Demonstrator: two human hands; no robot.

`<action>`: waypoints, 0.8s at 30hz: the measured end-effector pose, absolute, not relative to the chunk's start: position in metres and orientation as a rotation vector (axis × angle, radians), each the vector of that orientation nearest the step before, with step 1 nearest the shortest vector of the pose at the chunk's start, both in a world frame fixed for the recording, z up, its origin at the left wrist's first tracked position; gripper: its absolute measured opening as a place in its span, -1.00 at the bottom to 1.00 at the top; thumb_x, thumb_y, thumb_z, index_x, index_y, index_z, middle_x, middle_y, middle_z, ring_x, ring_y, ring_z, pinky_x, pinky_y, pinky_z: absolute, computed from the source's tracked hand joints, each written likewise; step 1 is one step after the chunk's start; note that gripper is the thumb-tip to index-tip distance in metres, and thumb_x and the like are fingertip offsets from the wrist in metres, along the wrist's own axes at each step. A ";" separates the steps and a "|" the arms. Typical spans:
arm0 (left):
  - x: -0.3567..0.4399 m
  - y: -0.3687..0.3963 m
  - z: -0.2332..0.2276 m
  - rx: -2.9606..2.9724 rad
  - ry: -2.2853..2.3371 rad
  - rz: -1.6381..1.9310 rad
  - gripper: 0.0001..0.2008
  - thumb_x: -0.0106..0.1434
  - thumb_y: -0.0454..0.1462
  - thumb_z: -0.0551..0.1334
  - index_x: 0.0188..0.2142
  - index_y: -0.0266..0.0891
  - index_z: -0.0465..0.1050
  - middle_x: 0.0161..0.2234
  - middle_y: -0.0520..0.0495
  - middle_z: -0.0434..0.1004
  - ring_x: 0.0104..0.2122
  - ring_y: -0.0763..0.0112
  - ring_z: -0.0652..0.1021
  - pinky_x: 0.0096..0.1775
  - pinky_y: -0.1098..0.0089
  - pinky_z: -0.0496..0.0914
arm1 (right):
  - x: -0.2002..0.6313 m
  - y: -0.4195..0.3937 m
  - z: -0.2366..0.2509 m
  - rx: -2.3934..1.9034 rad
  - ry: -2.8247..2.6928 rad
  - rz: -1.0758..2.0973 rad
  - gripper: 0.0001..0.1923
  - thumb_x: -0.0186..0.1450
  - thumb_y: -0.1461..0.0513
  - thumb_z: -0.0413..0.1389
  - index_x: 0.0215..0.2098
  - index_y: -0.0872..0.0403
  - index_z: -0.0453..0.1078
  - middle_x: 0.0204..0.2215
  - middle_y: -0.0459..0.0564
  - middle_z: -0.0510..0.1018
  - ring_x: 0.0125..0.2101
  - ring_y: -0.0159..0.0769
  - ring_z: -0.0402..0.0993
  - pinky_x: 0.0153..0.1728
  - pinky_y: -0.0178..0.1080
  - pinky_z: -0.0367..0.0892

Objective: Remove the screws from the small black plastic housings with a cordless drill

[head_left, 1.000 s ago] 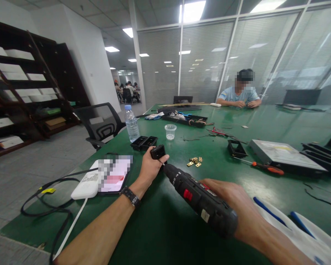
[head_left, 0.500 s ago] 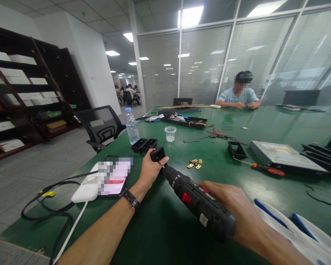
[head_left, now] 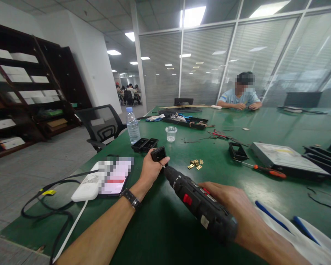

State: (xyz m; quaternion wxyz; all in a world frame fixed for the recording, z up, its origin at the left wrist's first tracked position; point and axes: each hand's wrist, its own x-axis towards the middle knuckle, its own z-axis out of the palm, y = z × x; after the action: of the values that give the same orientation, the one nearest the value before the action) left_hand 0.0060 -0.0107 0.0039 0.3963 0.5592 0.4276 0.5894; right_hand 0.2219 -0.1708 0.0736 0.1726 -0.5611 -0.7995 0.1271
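My left hand (head_left: pixel 149 170) is closed around a small black plastic frame (head_left: pixel 158 154), tilted up off the green table (head_left: pixel 154 228). In my right hand (head_left: pixel 228 198) is a black cordless drill (head_left: pixel 201 206) with red switches, its chuck aimed at the frame. The thin bit reaches the frame's near side by my left thumb; its exact contact point is hard to see. Several small brass-coloured plates (head_left: pixel 195 164) lie loose to the right of the frame. Two more black frames (head_left: pixel 145 144) sit just beyond my left hand.
A water bottle (head_left: pixel 132 127) and clear cup (head_left: pixel 171 134) stand beyond. Left are a phone (head_left: pixel 118 176), white power bank (head_left: pixel 86 187) and cables. Right lie another black frame (head_left: pixel 238 151), a screwdriver (head_left: pixel 270 171), a metal box (head_left: pixel 284 158) and white-and-blue cloth (head_left: pixel 287 224). A person (head_left: pixel 239 97) sits across.
Both hands, the frame and the drill keep nearly the same pose. The whole view has shifted very slightly.
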 end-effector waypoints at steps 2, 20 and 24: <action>0.006 -0.011 0.005 1.410 1.077 1.491 -0.63 -0.03 -0.17 0.45 -0.28 -0.24 0.40 -0.39 0.08 0.43 -0.40 0.48 0.41 -0.30 0.42 0.32 | 0.222 -0.170 0.074 -1.605 -2.265 0.361 -0.74 0.09 0.24 0.10 -0.24 -0.01 0.48 -0.38 -0.04 0.59 -0.36 -0.20 0.51 -0.38 -0.27 0.25; 0.006 -0.012 0.007 1.397 1.070 1.496 -0.63 -0.03 -0.16 0.46 -0.30 -0.23 0.40 -0.39 0.08 0.43 -0.40 0.47 0.41 -0.28 0.41 0.33 | 0.222 -0.170 0.071 -1.605 -2.259 0.326 -0.61 0.07 0.23 0.10 -0.11 -0.03 0.49 -0.31 -0.02 0.62 -0.32 -0.17 0.56 -0.37 -0.27 0.28; 0.006 -0.011 0.006 1.402 1.067 1.502 -0.64 -0.02 -0.15 0.45 -0.31 -0.23 0.39 -0.40 0.07 0.43 -0.40 0.47 0.41 -0.30 0.41 0.32 | 0.221 -0.170 0.071 -1.629 -2.256 0.310 -0.67 0.09 0.22 0.10 -0.16 -0.05 0.49 -0.33 -0.03 0.62 -0.34 -0.19 0.56 -0.38 -0.27 0.29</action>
State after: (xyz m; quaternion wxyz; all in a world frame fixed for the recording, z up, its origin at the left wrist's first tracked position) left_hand 0.0062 -0.0112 0.0058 0.4016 0.5547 0.4221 0.5940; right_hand 0.2210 -0.1702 0.0712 0.1698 -0.5733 -0.7941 0.1093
